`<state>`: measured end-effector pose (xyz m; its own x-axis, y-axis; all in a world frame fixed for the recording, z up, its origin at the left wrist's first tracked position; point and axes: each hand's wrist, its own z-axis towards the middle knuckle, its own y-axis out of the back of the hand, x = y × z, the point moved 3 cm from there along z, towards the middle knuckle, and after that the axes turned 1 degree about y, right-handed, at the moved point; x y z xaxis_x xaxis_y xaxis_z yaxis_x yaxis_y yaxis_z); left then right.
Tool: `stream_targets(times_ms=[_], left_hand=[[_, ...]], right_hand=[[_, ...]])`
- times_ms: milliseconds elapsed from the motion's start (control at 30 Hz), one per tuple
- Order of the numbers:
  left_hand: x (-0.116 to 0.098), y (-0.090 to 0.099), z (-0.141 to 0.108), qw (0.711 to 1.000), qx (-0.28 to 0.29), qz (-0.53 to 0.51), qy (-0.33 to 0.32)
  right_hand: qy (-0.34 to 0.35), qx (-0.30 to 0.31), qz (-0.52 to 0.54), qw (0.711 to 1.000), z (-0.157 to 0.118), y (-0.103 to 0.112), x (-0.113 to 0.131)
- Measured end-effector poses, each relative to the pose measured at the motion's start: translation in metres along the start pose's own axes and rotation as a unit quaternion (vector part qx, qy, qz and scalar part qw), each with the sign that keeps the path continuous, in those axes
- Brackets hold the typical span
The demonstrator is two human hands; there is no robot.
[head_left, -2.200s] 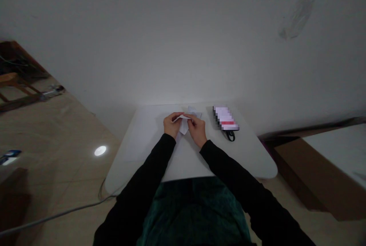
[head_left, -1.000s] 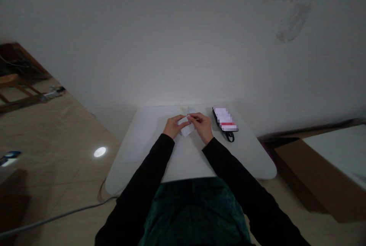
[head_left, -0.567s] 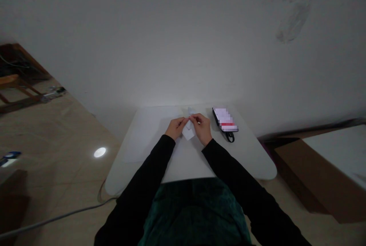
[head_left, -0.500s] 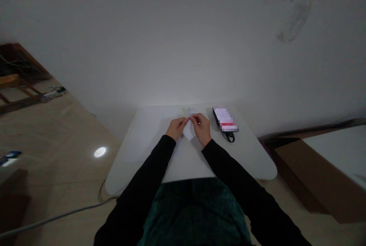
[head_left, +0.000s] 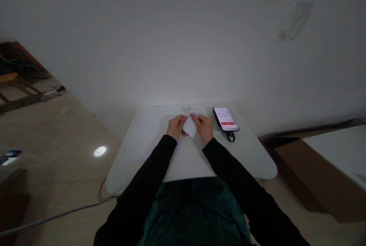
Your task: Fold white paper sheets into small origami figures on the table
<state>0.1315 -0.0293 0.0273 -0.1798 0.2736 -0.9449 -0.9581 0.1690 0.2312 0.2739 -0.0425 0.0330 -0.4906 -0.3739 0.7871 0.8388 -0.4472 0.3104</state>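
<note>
Hands slightly wider apart; left hand (head_left: 176, 126), right hand (head_left: 204, 128) seemingly pinch folded paper (head_left: 190, 127).

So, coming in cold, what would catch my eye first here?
Your eye would land first on the left hand and right hand, holding a folded white paper between them mid-table. Beyond them, on the white table, a phone glows to their right, with a black cable at its end.

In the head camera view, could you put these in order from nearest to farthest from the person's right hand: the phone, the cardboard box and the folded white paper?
Starting from the right hand:
1. Folded white paper: touching it, on the hand's left side.
2. Phone: to the right, lying apart on the table.
3. Cardboard box: farthest right, beyond the table's edge.
</note>
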Motion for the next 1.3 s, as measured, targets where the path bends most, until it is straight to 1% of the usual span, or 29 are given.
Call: stream_targets(times_ms=[133, 267, 400, 500, 600, 700, 800, 933, 1067, 1167, 1233, 1300], left_hand=[[0.003, -0.001, 0.001, 1.0, -0.01, -0.018, 0.005], [0.005, -0.002, 0.004, 0.998, -0.005, -0.06, 0.003], [0.009, -0.002, 0.006, 0.994, -0.027, -0.096, 0.033], [0.011, -0.003, 0.006, 0.993, -0.032, -0.104, 0.046], [0.012, -0.004, 0.007, 0.994, -0.024, -0.1, 0.042], [0.012, -0.003, 0.008, 0.994, -0.016, -0.102, 0.033], [0.011, -0.001, 0.009, 0.992, -0.033, -0.121, 0.023], [0.009, -0.002, 0.009, 0.987, -0.042, -0.153, 0.034], [0.01, -0.01, 0.004, 0.987, -0.051, -0.145, 0.054], [0.014, -0.012, 0.001, 0.989, -0.098, -0.108, 0.021], [0.016, -0.008, 0.0, 0.986, -0.155, -0.06, -0.015], [0.018, -0.002, 0.0, 0.976, -0.214, -0.011, -0.042]], right_hand=[[-0.044, -0.051, 0.043, 0.997, 0.004, 0.006, -0.004], [-0.062, -0.08, 0.065, 0.993, 0.007, 0.008, -0.008], [-0.06, -0.083, 0.075, 0.992, 0.006, 0.008, -0.007], [-0.06, -0.084, 0.075, 0.992, 0.005, 0.007, -0.006], [-0.061, -0.088, 0.079, 0.991, 0.006, 0.008, -0.006], [-0.081, -0.085, 0.095, 0.989, 0.007, 0.007, -0.009], [-0.098, -0.073, 0.118, 0.986, 0.008, 0.006, -0.011], [-0.08, -0.063, 0.1, 0.99, 0.005, 0.005, -0.007], [-0.056, -0.076, 0.067, 0.993, -0.002, 0.003, 0.0], [-0.04, -0.05, 0.067, 0.996, -0.006, -0.003, 0.001], [-0.043, -0.009, 0.083, 0.996, -0.01, -0.01, -0.001], [-0.058, 0.041, 0.107, 0.992, -0.013, -0.018, -0.003]])
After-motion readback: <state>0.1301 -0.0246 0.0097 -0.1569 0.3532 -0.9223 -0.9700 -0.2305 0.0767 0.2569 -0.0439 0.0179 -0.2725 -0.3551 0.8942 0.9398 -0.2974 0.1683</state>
